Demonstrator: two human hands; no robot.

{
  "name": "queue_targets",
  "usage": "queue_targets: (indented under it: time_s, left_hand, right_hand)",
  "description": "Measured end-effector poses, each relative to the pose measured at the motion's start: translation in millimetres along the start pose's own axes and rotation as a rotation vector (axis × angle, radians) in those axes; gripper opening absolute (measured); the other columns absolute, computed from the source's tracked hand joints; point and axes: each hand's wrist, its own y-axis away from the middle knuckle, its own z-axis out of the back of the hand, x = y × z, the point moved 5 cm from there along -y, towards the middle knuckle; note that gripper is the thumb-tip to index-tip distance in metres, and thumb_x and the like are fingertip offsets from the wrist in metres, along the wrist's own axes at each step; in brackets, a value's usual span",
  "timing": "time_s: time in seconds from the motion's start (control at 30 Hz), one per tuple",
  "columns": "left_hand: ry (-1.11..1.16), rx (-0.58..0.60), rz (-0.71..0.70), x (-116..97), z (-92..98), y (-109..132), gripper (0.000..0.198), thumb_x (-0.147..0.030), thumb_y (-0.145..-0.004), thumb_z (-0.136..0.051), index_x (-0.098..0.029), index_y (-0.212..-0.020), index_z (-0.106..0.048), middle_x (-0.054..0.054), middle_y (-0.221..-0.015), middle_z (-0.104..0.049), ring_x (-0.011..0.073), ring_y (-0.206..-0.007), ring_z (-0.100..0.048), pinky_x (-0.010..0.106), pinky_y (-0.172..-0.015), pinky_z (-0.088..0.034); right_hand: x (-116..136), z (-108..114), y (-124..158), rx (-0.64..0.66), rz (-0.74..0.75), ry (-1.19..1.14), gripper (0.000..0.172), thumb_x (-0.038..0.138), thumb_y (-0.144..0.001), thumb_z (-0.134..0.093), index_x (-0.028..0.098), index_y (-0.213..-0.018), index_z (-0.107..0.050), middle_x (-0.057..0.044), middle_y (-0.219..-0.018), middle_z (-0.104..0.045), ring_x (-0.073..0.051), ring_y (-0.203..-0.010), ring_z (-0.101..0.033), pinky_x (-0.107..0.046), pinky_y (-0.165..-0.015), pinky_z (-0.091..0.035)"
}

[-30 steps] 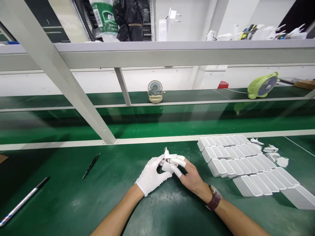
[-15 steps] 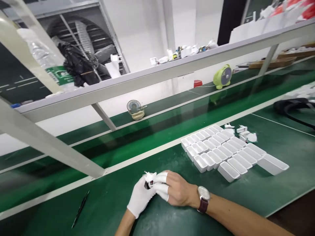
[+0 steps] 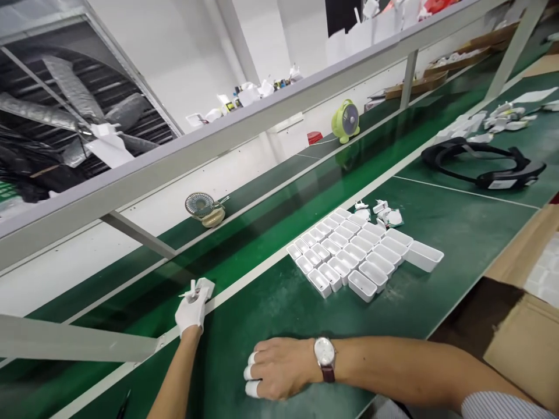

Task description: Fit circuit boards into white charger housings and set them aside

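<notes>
My left hand (image 3: 188, 314), in a white glove, reaches forward over the pale strip beside the green belt. Its fingers are closed on a small white plastic part (image 3: 204, 286); much of the part is hidden by the glove. My right hand (image 3: 279, 368) lies palm down on the green tabletop, with white covers on several fingertips and nothing visible in it. To its upper right stand rows of small white open-topped plastic boxes (image 3: 345, 256). Several small white parts (image 3: 388, 215) lie just behind these boxes.
A black headband-like device (image 3: 484, 166) lies at the right. Beyond the green belt (image 3: 262, 244) stand a small beige fan (image 3: 205, 209) and a green fan (image 3: 346, 122). A slanted post (image 3: 78, 340) rises at left. A dark pen-like tool (image 3: 124, 404) lies near the bottom edge.
My hands have parted. The left moved forward and left to the belt's edge with a white part; the right let go and came down onto the tabletop. The view turned right.
</notes>
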Motion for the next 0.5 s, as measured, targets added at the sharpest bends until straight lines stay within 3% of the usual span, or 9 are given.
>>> queue_targets:
  time_s: [0.1,0.27,0.4,0.5]
  left_hand:
    - [0.061,-0.031,0.065,6,-12.2,2,0.032,-0.034,-0.066,-0.077,-0.013,-0.087,-0.065,0.008,-0.087,-0.07,0.0356,-0.107,-0.065,0.048,-0.099,-0.049]
    - [0.267,-0.017,0.131,16,-25.3,32,0.045,-0.031,-0.074,-0.073,-0.01,-0.111,-0.058,0.009,-0.101,-0.068,0.0242,-0.099,-0.068,0.038,-0.093,-0.056]
    - [0.432,0.2,0.138,4,-39.3,59,0.037,-0.028,-0.074,-0.07,-0.011,-0.106,-0.062,0.007,-0.09,-0.069,0.0175,-0.078,-0.069,0.032,-0.076,-0.06]
    - [0.504,0.374,0.056,-35,-45.4,85,0.042,-0.037,-0.072,-0.076,-0.012,-0.104,-0.066,0.007,-0.089,-0.07,0.0179,-0.072,-0.067,0.029,-0.063,-0.058]
  right_hand:
    - [-4,3,1,0.046,0.003,-0.011,0.01,0.022,-0.089,-0.062,0.019,-0.08,-0.065,-0.003,-0.082,-0.061,-0.017,-0.074,-0.055,-0.031,-0.07,-0.041]
    - [-10,8,0,0.084,-0.014,-0.045,0.02,0.019,-0.091,-0.061,0.02,-0.071,-0.061,-0.002,-0.078,-0.062,-0.016,-0.072,-0.054,-0.03,-0.069,-0.04]
    - [-12,10,-3,0.128,0.005,-0.05,0.023,0.022,-0.092,-0.064,0.02,-0.07,-0.059,0.0,-0.079,-0.064,-0.015,-0.074,-0.056,-0.029,-0.07,-0.041]
    - [-11,10,-3,0.125,0.02,-0.033,0.018,0.02,-0.092,-0.065,0.02,-0.074,-0.061,0.0,-0.083,-0.066,-0.015,-0.078,-0.059,-0.029,-0.072,-0.042]
